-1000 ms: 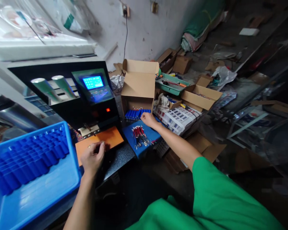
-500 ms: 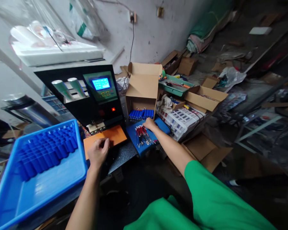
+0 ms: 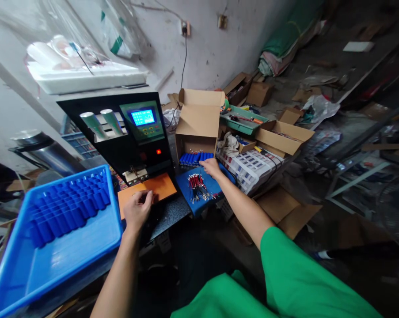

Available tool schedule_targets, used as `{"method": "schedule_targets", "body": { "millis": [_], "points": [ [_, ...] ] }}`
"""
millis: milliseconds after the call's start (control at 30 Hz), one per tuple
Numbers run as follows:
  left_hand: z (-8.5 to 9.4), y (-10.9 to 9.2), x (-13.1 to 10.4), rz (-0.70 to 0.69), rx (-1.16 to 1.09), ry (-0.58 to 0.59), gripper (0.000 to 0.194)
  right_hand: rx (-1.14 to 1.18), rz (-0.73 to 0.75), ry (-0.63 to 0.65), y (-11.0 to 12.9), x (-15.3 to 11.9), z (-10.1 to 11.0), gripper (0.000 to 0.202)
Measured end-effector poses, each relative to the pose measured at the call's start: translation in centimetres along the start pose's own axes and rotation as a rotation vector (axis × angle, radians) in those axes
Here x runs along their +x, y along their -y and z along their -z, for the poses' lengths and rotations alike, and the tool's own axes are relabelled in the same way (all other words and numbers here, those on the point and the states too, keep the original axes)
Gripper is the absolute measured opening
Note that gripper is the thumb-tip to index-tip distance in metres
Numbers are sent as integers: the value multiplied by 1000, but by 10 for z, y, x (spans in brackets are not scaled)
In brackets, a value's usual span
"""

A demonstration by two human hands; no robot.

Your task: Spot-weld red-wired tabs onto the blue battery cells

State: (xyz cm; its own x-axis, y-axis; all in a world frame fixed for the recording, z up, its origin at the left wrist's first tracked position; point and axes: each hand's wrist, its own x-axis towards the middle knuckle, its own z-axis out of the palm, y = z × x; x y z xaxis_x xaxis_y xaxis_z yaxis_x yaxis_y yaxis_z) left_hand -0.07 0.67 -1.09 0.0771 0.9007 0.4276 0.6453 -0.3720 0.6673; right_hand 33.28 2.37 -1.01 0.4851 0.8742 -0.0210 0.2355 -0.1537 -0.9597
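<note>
My left hand [image 3: 138, 210] rests at the near edge of an orange board [image 3: 164, 185], fingers curled in; anything inside them is hidden. Just beyond stands a black machine [image 3: 142, 157] with a lit blue screen and a small metal fixture low on its front. My right hand [image 3: 211, 168] is closed in a pinch at the front of an open cardboard box [image 3: 199, 119], beside the blue-wrapped cylindrical cells [image 3: 194, 158] stacked in it. What its fingertips grip is too small to tell. Below that hand, red and black wire leads [image 3: 199, 187] lie bunched on a blue pad [image 3: 185, 187].
A blue plastic tray [image 3: 70, 260] at left holds rows of blue cylinders [image 3: 70, 207]. Behind it stands a steel flask [image 3: 50, 152]. To the right are a white plastic basket [image 3: 248, 170], a green tray [image 3: 241, 126] and open cartons [image 3: 285, 137].
My right hand has shifted slightly up and right, from above the wire leads to the box's front edge. The left hand stays on the orange board. The view has moved slightly.
</note>
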Motion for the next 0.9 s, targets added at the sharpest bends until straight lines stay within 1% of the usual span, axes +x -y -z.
{"method": "schedule_targets", "body": {
  "millis": [100,233,267,333,400,433,533,633,700,767,900],
  "points": [
    [1,2,2,7,-26,1,35,239,-1,-14,18,-7,5,35],
    [1,3,2,43,-126,27,37,474,25,0,46,-25,8,34],
    [1,2,0,60,-180,37,38,524,42,26,53,-32,7,35],
    [1,-7,-7,96,-301,46,41,614,74,118,64,-47,5,36],
    [1,-21,-18,109,-387,41,42,679,92,228,72,-64,-1,38],
    [1,-30,-24,93,-401,42,42,703,94,279,75,-72,-5,39],
    [1,-57,-37,56,-507,58,42,763,85,409,80,-95,-20,37],
    [2,-74,-45,118,-702,121,45,800,69,489,81,-113,-36,33],
    [4,-79,-48,184,-806,141,47,807,61,509,80,-122,-47,32],
    [6,-80,-52,231,-856,147,47,807,63,506,78,-128,-56,31],
    [9,-77,-60,302,-895,129,45,810,87,453,74,-136,-71,33]
  ]
}}
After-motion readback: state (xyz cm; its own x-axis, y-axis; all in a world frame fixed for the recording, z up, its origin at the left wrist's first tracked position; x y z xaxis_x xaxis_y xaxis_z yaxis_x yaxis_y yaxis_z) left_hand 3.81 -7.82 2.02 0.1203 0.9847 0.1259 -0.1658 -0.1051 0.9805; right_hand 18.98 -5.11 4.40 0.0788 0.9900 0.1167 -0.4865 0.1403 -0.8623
